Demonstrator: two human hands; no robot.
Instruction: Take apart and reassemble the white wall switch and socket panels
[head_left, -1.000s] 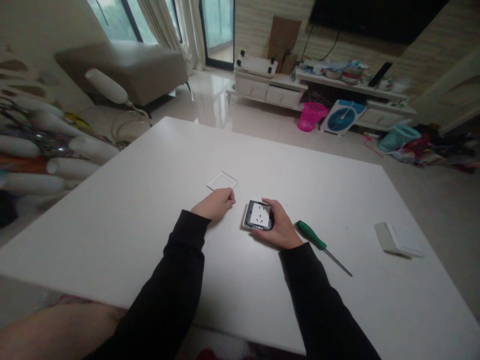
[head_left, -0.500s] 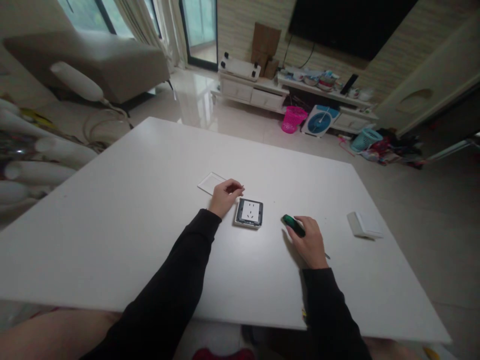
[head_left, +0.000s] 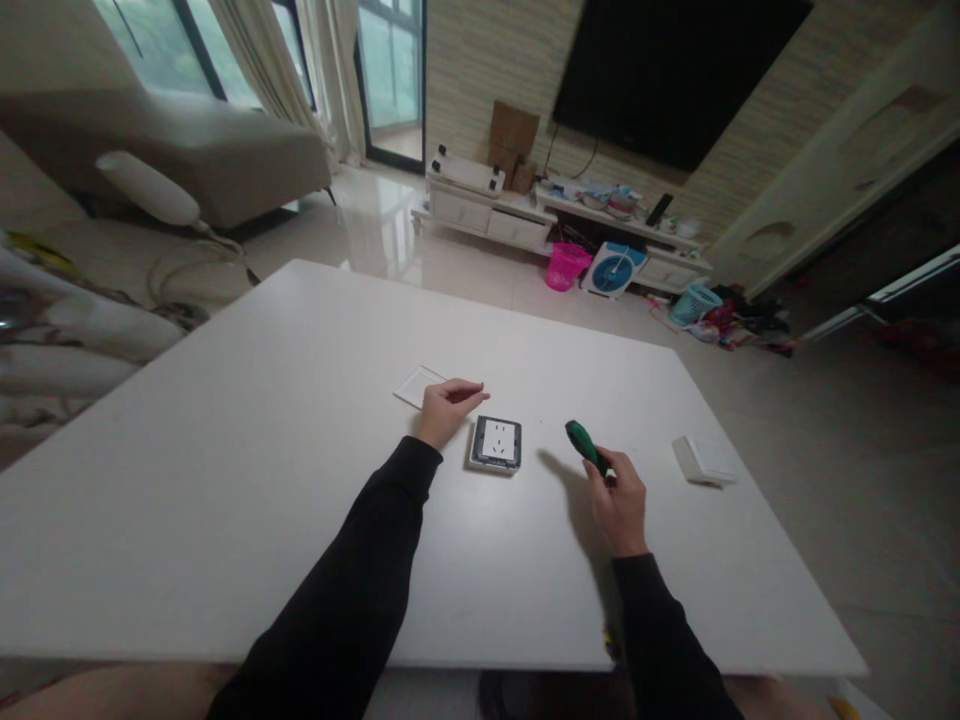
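Observation:
A wall socket (head_left: 498,441) with a white face and a dark bared frame lies on the white table (head_left: 337,340). Just up and left of it is my left hand (head_left: 448,408), thumb and fingers pinched together; anything between the tips is too small to make out. Partly behind that hand lies a clear cover plate (head_left: 414,386). On the socket's right, my right hand (head_left: 619,498) grips a screwdriver (head_left: 582,440) by its green and black handle, raised off the table. Its shaft is hidden from view.
A white switch box (head_left: 703,461) sits near the table's right edge. Beyond the table are a pink basket (head_left: 567,267), a blue and white fan (head_left: 613,271) and a low TV cabinet (head_left: 487,220). White padded shapes (head_left: 105,320) stand to the left.
My right hand has lifted the screwdriver from the tabletop and tipped its handle more upright. The left hand stays by the socket, still pinched. The head view has shifted slightly.

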